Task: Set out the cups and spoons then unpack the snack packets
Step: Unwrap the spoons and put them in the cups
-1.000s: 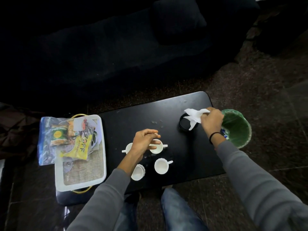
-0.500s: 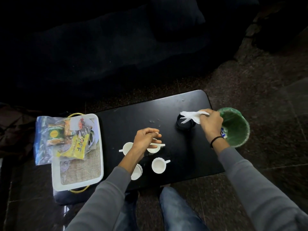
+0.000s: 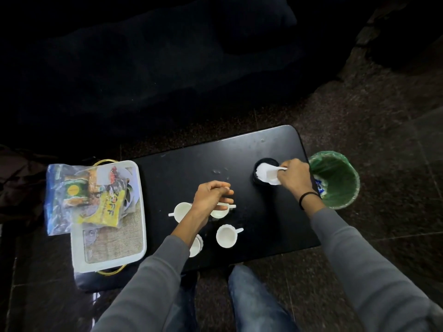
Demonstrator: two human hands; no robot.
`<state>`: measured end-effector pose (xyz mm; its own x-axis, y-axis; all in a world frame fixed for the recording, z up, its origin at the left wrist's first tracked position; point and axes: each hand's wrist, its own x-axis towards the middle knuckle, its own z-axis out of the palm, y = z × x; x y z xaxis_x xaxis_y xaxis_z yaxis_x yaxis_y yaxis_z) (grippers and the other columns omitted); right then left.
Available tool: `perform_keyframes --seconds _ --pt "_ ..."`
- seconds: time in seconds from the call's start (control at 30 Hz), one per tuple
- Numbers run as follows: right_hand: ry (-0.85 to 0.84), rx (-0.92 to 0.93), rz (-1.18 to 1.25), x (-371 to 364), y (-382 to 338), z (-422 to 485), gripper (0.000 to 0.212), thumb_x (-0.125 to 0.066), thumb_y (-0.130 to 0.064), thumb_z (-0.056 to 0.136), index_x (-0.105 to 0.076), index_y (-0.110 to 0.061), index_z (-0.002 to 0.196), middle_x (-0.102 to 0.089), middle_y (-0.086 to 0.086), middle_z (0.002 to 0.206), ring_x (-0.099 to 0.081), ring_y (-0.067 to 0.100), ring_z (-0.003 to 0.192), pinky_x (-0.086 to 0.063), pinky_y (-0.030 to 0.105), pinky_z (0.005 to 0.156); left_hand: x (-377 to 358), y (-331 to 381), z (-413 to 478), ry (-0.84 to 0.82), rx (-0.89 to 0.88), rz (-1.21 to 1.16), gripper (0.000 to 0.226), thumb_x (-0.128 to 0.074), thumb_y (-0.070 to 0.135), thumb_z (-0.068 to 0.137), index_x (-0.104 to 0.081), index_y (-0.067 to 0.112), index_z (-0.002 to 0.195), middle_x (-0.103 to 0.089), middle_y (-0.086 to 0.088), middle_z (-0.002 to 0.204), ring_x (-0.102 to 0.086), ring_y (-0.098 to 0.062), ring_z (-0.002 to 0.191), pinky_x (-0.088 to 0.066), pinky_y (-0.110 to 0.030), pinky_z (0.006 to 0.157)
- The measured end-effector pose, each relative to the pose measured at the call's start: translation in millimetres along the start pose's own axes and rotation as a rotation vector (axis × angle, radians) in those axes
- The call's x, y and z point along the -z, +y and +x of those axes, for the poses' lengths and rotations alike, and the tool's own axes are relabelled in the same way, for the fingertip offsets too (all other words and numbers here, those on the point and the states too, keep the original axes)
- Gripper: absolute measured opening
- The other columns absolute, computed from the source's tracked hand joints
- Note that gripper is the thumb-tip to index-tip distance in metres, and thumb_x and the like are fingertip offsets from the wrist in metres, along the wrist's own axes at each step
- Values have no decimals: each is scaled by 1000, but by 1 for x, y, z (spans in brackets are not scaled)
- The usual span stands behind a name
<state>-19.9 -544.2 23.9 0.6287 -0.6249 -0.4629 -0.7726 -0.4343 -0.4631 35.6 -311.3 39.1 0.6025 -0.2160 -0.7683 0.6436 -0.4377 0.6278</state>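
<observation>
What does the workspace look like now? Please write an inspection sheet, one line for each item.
Surface: low black table, a few small specks near its middle.
Job's things: four white cups grouped at the near edge; a white spoon lies across one cup; the bag of snack packets lies unopened on the white tray at the left end.
Clutter: black round container with white tissue pressed into it.
Grippers: left hand curled over the cups; right hand gripping the tissue.
Cables: nothing seen.
Surroundings: green bin on the floor to the right; dark sofa behind the table.
</observation>
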Motion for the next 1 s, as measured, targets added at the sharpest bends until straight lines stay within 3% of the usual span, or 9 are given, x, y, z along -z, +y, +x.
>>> perform_keyframes --seconds 0.13,0.3,0.53,0.73,1.0 --pt "-65 -72 -39 5 -5 7 8 -61 -1 80 -69 -2 79 -69 32 103 -68 44 99 -54 38 84 -5 1 1 -13 6 -13 17 -62 6 96 -72 8 110 -79 -12 101 -75 -21 74 -59 -27 58" --pt "-70 -92 84 -1 -2 15 17 -58 -2 83 -73 -6 89 -76 22 81 -76 32 83 -60 36 88 -9 1 0 -31 9 -20 18 -60 5 97 -70 6 112 -78 -12 101 -74 -17 67 -57 -22 51" --pt "-13 -94 77 -2 1 11 12 -61 -15 87 -70 -13 94 -71 22 105 -68 39 99 -56 40 90 -14 -1 3 -37 11 -3 18 -61 7 97 -71 6 112 -78 -13 103 -75 -20 73 -56 -22 51" --pt "7 -46 30 1 5 3 27 -68 -32 90 -64 -12 107 -68 17 113 -64 39 108 -52 42 85 -17 0 -2 -39 6 7 17 -62 8 96 -72 8 110 -79 -11 100 -76 -18 72 -57 -23 51" --pt "41 87 -56 1 -17 -34 38 -67 -40 90 -61 -17 119 -72 12 110 -65 38 109 -52 42 83 -2 5 -23 -19 -38 -51 17 -60 7 97 -71 6 110 -78 -11 97 -74 -14 63 -54 -21 46"
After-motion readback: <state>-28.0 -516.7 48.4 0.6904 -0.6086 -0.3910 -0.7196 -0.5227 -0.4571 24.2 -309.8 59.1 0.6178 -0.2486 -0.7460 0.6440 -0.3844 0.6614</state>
